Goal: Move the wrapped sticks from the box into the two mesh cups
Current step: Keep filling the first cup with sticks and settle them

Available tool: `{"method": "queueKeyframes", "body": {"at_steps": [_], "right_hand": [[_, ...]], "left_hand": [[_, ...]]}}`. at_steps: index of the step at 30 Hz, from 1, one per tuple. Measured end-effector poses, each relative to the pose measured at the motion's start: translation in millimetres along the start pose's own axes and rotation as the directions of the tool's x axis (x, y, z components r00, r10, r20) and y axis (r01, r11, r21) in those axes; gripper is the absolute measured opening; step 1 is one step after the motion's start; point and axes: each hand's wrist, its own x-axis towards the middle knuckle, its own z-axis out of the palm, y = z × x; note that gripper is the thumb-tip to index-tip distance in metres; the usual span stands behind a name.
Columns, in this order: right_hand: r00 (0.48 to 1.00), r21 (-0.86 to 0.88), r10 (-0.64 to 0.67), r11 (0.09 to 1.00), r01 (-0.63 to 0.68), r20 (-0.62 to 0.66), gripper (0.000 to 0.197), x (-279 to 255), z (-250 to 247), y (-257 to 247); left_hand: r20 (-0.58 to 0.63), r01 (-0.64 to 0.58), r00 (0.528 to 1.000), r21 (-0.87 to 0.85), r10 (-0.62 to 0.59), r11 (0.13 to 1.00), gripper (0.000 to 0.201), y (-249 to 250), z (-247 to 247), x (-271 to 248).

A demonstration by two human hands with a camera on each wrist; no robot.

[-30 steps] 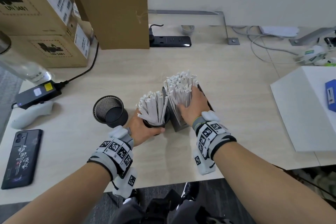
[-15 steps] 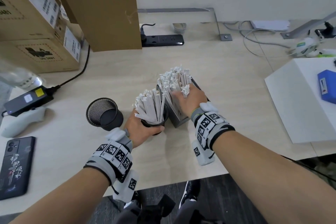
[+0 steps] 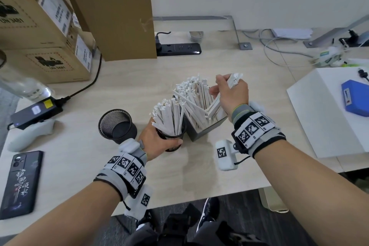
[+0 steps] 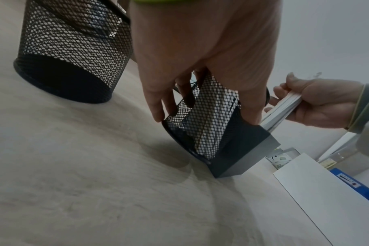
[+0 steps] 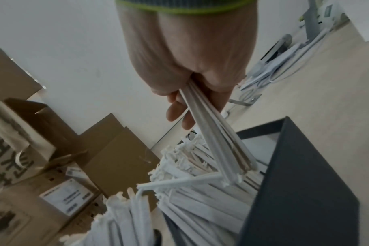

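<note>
Two cardboard boxes (image 3: 40, 32) behind cups (image 3: 117, 126)

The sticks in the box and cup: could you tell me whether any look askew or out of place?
One wrapped stick lies slanted across the tops of the others in the box, not standing with them. The filled cup holds its sticks fanned but contained.

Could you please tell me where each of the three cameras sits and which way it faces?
Head: above, looking down at the desk; both forearms, left hand, right hand.
Left wrist: low, along the fingers at the filled mesh cup.
Right wrist: along the fingers holding a bundle of wrapped sticks over the box.
All share the box.
</note>
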Motion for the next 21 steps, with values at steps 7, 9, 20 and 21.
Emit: {"method": "queueKeyframes", "body": {"at_steps": [7, 9, 20, 21], "right_hand": [[0.963, -0.200, 0.041, 0.980, 0.013, 0.266, 0.014, -10, 13, 10], [0.947, -0.296, 0.059, 0.954, 0.039, 0.315, 0.013, -13, 24, 19], [0.941, -0.574, 0.119, 0.814, 0.090, 0.317, 0.035, -15, 56, 36], [0.939, -0.593, 0.130, 0.800, 0.091, 0.319, 0.047, -14, 57, 35]], "left_hand": [[-0.009, 0.008, 1.000, -0.001, -0.008, 1.000, 0.083, 3, -1, -4], [-0.006, 0.006, 1.000, 0.001, -0.006, 1.000, 0.082, 4, -2, -5], [-0.025, 0.053, 0.998, -0.011, -0.053, 0.999, 0.081, -8, -10, -4], [-0.028, 0.046, 0.999, -0.009, -0.046, 0.999, 0.080, -8, -10, -4]]}}
